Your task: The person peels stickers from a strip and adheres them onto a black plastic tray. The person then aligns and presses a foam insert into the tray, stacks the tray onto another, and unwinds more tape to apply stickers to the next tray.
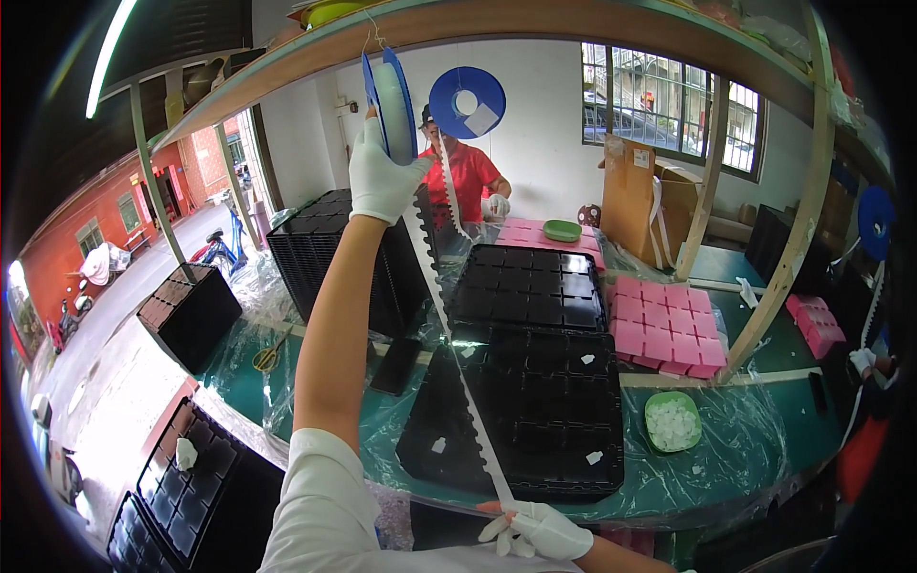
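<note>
My left hand (382, 174), in a white glove, is raised and closed on the lower part of a blue reel (399, 105) wound with whitish tape. The reel hangs by wire from the shelf above. A long white strip with notched edge (445, 315) slants from the reel down toward me. At the near edge of the table my right hand (541, 531), gloved in white, pinches the strip's lower end. Beneath the strip lies a black compartment tray (521, 411) with a few small white pieces (594, 457) on it. Another black tray (530, 286) sits behind.
A green bowl (672, 422) of white pieces stands right of the tray, near pink trays (664, 325). Stacked black trays (334, 248), a dark phone-like slab (395, 367) and scissors (267, 358) are left. A person in red (468, 181) works opposite, beside another hanging reel (449, 91).
</note>
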A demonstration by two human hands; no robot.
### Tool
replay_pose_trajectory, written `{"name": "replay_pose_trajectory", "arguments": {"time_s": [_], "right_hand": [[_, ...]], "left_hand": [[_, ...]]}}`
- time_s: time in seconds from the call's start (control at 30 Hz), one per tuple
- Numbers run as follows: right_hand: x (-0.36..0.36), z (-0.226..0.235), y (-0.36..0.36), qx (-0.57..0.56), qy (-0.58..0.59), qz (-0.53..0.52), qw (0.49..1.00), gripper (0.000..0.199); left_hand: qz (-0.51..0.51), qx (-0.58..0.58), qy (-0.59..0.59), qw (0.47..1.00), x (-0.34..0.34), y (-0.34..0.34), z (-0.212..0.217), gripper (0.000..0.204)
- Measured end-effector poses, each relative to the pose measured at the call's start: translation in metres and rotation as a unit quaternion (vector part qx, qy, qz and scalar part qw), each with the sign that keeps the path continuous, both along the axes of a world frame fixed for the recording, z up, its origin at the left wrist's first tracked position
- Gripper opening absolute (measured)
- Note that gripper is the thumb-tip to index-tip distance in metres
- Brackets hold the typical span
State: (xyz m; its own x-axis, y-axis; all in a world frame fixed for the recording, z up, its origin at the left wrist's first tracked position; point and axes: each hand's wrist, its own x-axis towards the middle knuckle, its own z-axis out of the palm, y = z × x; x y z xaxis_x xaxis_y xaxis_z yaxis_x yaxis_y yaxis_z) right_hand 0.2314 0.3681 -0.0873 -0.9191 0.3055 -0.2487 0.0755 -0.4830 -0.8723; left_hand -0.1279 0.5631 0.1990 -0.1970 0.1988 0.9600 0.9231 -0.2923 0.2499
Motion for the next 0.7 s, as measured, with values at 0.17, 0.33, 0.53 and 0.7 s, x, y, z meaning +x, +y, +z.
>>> {"name": "replay_pose_trajectory", "arguments": {"time_s": [0.17, 0.33, 0.53, 0.7], "right_hand": [[-0.005, 0.0, 0.005, -0.005, -0.011, -0.01, 1.0, 0.051], [-0.008, -0.008, 0.001, 0.055, -0.043, -0.002, 0.998, 0.048], [-0.009, 0.008, -0.022, 0.292, -0.173, 0.105, 0.935, 0.04], [-0.005, -0.013, -0.017, 0.29, -0.158, 0.14, 0.933, 0.038]], "left_hand": [[0.001, -0.033, 0.0, 0.999, -0.012, 0.004, -0.003, 0.091], [0.074, -0.1, 0.039, 0.992, -0.004, -0.006, 0.023, 0.101], [-0.228, -0.091, -0.107, 0.963, 0.006, -0.031, 0.05, 0.07], [-0.454, -0.013, -0.095, 0.886, 0.006, -0.042, 0.032, 0.063]]}}
